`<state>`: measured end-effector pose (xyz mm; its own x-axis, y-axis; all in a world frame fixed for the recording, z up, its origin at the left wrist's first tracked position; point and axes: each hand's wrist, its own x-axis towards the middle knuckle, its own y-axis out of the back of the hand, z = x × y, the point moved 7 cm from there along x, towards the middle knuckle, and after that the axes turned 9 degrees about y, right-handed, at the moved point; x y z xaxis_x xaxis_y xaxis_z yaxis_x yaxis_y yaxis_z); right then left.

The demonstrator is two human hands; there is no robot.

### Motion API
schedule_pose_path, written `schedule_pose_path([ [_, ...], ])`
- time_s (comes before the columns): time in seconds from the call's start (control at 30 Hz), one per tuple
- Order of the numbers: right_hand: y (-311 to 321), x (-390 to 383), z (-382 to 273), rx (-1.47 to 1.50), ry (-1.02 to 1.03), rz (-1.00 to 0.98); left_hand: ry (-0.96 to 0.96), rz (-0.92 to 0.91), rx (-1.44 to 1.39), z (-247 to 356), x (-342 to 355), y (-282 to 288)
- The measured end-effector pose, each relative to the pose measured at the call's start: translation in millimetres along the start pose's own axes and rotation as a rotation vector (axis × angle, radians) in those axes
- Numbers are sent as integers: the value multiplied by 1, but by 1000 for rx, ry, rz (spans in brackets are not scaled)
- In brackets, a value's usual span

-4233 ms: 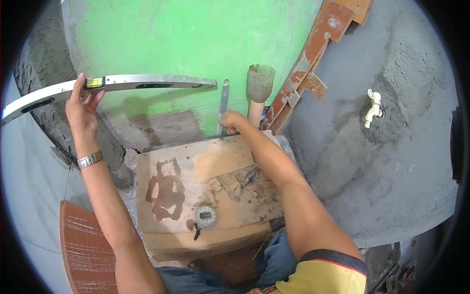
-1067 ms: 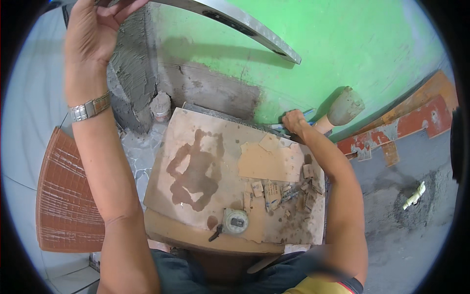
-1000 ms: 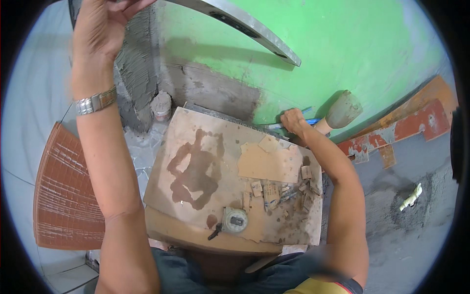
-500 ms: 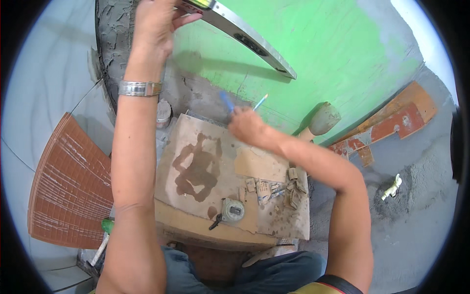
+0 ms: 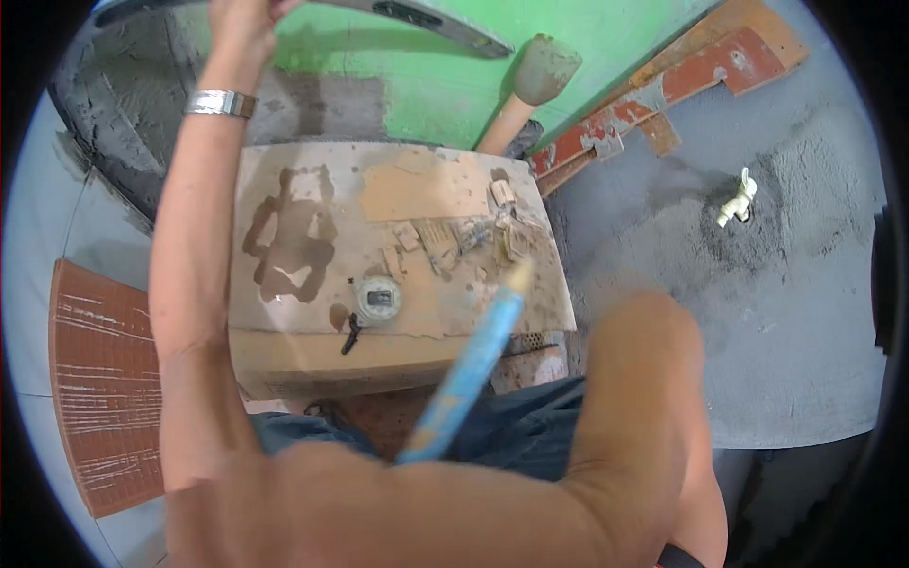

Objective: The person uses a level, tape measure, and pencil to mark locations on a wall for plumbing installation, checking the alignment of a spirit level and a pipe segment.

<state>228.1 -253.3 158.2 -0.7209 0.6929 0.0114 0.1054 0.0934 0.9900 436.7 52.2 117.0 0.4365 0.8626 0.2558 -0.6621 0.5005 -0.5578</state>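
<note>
At the upper left, my left hand [image 5: 248,26] is closed on a grey metal spirit level [image 5: 454,32], held before the green wall and partly cut off by the top edge. My right hand [image 5: 284,488] is blurred, low and very close to the camera, with its fingers mostly hidden. A light-blue pencil [image 5: 466,367] with a pale tip sticks up from it. Beneath my arms stands a cardboard-topped box [image 5: 312,364] with a wet stain. On it lie a round tape measure [image 5: 379,299] with a black strap and several broken tan pieces [image 5: 437,244].
A grey-headed tool with a wooden handle [image 5: 502,123] leans at the green wall [image 5: 426,104]. Reddish boards [image 5: 701,85] lie along the right wall's base. A pale tap [image 5: 738,199] juts from grey cement. A ribbed red-brown tile [image 5: 106,388] stands at the left.
My right hand has come back from above the box toward the camera, carrying the pencil. The view has shifted, and the level sits higher in it, still in my left hand.
</note>
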Motion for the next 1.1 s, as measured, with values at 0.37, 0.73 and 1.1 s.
schedule_pose_path([
  [0.37, -64, -117, 29, 68, -593, 3, 289, 150, -65, -114, 43, 30],
  [0.73, -102, -111, 48, 174, -675, -55, 343, 257, 185, -161, 33, 28],
  [1.1, -104, -121, 69, 274, -778, -156, 707, 358, 91, -261, 49, 83],
])
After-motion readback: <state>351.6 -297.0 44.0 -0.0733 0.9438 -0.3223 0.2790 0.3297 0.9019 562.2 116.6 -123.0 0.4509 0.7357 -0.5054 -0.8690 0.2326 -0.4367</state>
